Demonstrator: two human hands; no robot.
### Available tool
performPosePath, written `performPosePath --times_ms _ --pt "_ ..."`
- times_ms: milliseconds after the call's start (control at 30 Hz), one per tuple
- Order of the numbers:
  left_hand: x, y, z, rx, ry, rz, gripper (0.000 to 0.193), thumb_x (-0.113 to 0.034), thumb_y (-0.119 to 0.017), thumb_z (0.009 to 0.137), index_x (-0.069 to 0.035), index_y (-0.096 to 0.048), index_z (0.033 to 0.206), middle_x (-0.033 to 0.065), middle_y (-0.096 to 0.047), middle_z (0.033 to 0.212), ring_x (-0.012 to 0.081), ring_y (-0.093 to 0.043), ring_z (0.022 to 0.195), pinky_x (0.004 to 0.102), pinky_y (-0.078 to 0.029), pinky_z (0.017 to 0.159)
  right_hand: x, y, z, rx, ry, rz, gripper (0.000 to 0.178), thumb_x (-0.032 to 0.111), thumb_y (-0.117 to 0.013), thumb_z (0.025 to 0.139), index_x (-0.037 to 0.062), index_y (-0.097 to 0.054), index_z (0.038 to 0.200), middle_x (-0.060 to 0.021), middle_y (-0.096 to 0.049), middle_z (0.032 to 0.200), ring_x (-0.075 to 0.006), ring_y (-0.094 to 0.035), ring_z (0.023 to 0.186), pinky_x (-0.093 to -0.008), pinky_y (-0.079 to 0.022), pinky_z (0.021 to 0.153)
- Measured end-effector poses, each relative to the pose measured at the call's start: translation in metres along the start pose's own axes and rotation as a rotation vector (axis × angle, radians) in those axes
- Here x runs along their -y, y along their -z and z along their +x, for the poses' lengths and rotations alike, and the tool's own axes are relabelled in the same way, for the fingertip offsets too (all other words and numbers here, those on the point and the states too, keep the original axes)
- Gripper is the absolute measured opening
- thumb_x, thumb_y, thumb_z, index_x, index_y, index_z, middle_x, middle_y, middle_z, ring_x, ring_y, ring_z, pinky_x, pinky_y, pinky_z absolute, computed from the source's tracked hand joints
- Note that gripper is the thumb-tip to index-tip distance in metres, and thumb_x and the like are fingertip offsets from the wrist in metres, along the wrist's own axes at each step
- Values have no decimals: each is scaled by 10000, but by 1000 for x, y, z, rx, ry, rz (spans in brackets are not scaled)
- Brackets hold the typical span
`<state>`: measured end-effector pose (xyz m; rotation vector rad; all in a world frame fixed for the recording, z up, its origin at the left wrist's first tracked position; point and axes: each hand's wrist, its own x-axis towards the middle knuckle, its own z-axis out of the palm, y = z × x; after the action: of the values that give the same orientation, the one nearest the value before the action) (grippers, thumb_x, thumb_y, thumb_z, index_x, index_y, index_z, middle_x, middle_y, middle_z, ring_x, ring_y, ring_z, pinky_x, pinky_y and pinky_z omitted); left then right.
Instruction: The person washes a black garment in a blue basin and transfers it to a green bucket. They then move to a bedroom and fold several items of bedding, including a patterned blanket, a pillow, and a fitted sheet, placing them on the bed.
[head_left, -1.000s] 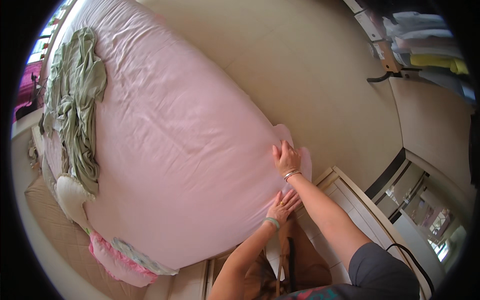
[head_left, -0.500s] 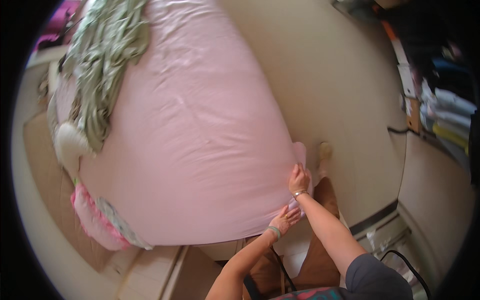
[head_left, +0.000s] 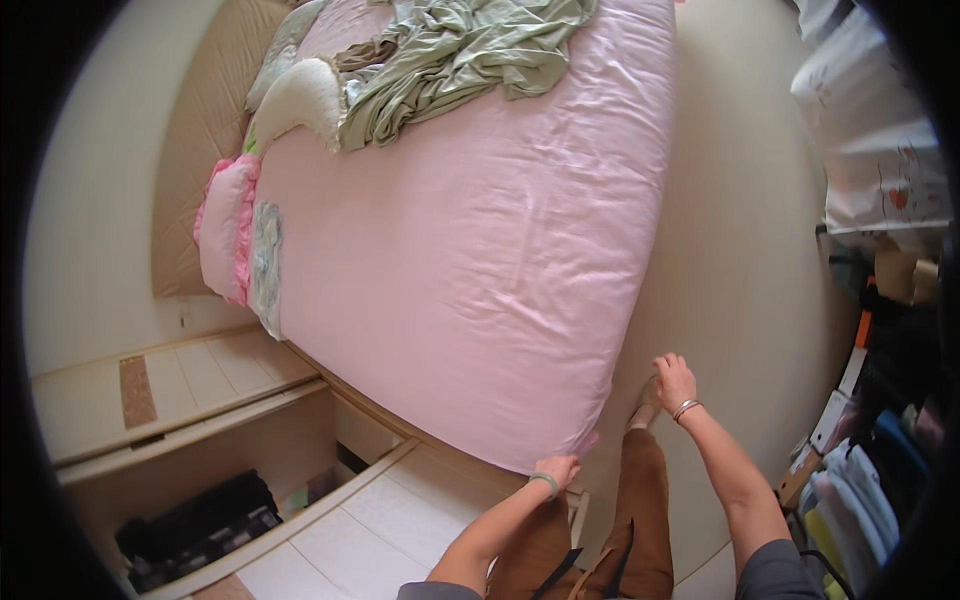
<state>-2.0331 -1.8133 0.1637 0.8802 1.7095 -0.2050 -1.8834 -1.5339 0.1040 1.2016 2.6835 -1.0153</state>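
A smooth pink bed sheet [head_left: 450, 270] covers the mattress, with wrinkles toward its right side. At the near right corner of the bed, my left hand [head_left: 557, 469] is closed around the edge of the sheet; its fingertips are hidden. My right hand [head_left: 675, 378] hangs over the floor to the right of that corner, apart from the sheet. Its fingers are loosely bent and nothing shows in them. A rumpled green cover [head_left: 480, 65] lies across the far part of the bed, beside a cream crescent-shaped pillow [head_left: 303, 100].
Pink ruffled pillow [head_left: 225, 230] and padded headboard [head_left: 180, 200] are at the left. White cabinets [head_left: 370, 530] with an opened compartment holding a black item [head_left: 200, 530] stand at the near left. Folded clothes [head_left: 850, 500] fill shelving on the right. My foot [head_left: 645, 405] is on the floor.
My right hand has left the sheet corner and moved right over the floor. My left hand now grips the corner's edge. The view has turned, showing more of the cabinets and headboard.
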Motion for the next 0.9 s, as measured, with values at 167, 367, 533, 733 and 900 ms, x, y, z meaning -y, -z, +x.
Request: performPosePath --times_ms 167,367,533,733,900 --pt "-86 63 61 -831 -41 -174 416 -252 -693 794 -166 -540 1171 59 -555 1129 318 -530 1033 456 -452 844 29 68 102 -87 446 -256 406 31 -583 735 152 -576 1123 -39 -517 1169 -222 -491 1082 -360 -421 868" --pt "-120 128 106 -1045 134 -173 480 -254 -762 710 -163 -540 1125 42 -504 1115 256 -496 1053 414 -411 869 54 83 199 106 826 -551 336 101 -601 751 157 -582 1082 -18 -512 1131 -195 -474 1098 -356 -358 944" --pt "-114 122 126 -981 128 -250 289 -194 -768 683 -154 -572 891 31 -548 951 238 -521 979 403 -419 817 44 79 232 341 1069 -642 166 121 -591 750 132 -600 916 0 -553 947 -177 -493 1019 -312 -400 884" --pt "-107 130 125 -919 -19 -449 181 -140 -727 727 -115 -565 804 79 -582 795 284 -574 825 408 -449 743 50 81 261 590 1238 -548 87 136 -581 752 143 -588 839 -3 -589 861 -186 -553 927 -311 -449 809" --pt "-102 111 98 -805 -185 -613 172 -137 -698 760 -91 -551 838 99 -587 812 315 -583 822 417 -468 733 57 90 243 795 1244 -567 111 124 -593 742 114 -583 853 -30 -599 834 -214 -577 885 -333 -465 793"
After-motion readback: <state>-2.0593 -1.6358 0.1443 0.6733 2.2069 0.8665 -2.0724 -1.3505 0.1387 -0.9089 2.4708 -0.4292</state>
